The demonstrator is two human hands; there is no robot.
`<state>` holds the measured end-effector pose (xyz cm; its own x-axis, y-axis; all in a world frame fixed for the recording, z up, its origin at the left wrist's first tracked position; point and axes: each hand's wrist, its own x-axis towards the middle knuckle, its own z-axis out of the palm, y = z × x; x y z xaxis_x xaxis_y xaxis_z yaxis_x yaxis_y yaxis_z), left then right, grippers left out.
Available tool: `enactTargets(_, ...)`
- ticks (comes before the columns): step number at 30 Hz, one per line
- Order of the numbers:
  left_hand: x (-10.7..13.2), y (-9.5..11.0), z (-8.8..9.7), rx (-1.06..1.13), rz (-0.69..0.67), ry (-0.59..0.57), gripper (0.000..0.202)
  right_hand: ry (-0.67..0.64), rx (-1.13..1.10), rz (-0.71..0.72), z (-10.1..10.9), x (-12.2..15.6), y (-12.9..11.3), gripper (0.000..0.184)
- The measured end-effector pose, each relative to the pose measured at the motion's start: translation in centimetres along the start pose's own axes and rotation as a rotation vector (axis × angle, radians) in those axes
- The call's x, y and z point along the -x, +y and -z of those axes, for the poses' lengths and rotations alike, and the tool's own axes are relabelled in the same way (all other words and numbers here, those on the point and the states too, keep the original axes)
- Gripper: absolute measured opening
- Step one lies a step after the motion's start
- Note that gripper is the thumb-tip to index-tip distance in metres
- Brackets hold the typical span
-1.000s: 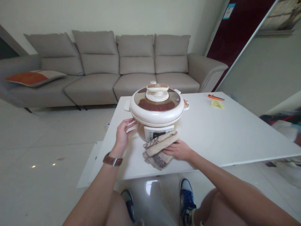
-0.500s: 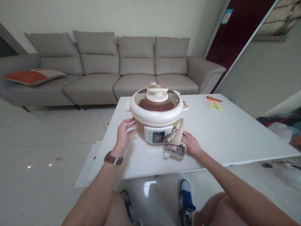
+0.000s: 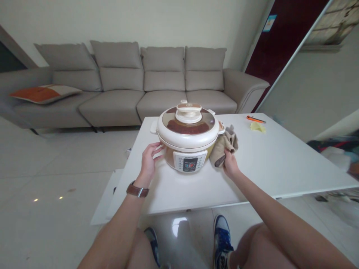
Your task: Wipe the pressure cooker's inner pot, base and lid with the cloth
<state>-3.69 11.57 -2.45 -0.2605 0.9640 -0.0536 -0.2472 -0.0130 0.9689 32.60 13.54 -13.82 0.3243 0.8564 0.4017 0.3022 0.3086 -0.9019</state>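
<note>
A cream electric cooker (image 3: 187, 138) with a brown-tinted lid and a front control panel stands on the white table (image 3: 260, 164). My left hand (image 3: 149, 161) rests against the cooker's left side, fingers spread, with a brown-strapped watch on the wrist. My right hand (image 3: 229, 163) is closed on a beige patterned cloth (image 3: 226, 145), which it presses against the cooker's right side below the rim.
A grey sofa (image 3: 146, 89) with an orange cushion (image 3: 42, 93) stands behind the table. At the table's far right corner lie an orange utility knife (image 3: 255, 119) and a small yellow cloth (image 3: 258, 127). Tiled floor lies to the left; my knees and blue shoes are below the table edge.
My right hand has carried the cloth from the table in front of the control panel round to the cooker's right side and lifted it. My left hand has stayed on the cooker.
</note>
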Motion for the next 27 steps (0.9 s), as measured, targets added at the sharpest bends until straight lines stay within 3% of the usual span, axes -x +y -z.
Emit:
enactTargets(3, 0.0, 0.0, 0.0, -0.009, -0.006, -0.002, 0.030, 0.055, -0.192, -0.218, -1.6, 0.4, -1.6, 0.053)
enactTargets(5, 0.0, 0.0, 0.0, -0.008, -0.007, -0.003, 0.030, 0.079, -0.199, -0.265, -2.5, 1.8, -3.1, 0.051)
enactTargets(7, 0.0, 0.1, 0.0, -0.006, -0.005, -0.003, 0.030, 0.160, -0.125, -0.253, -3.1, 3.6, -4.5, 0.050)
enactTargets(10, 0.0, 0.0, 0.0, -0.014, -0.008, -0.004, 0.029, 0.139, -0.030, -0.139, -3.2, 5.4, -6.3, 0.052)
enactTargets(15, 0.0, -0.4, 0.1, -0.017, -0.023, 0.000, 0.030, 0.160, 0.070, 0.030, -3.0, 5.6, -8.7, 0.050)
enactTargets(21, 0.1, -0.4, -0.1, -0.036, -0.042, 0.004, 0.030, 0.093, -0.012, -0.111, -3.5, 8.6, -12.7, 0.052)
enactTargets(27, 0.3, -0.4, -0.4, -0.031, -0.054, 0.023, 0.028, 0.171, -0.062, -0.157, -2.0, 4.6, -11.8, 0.053)
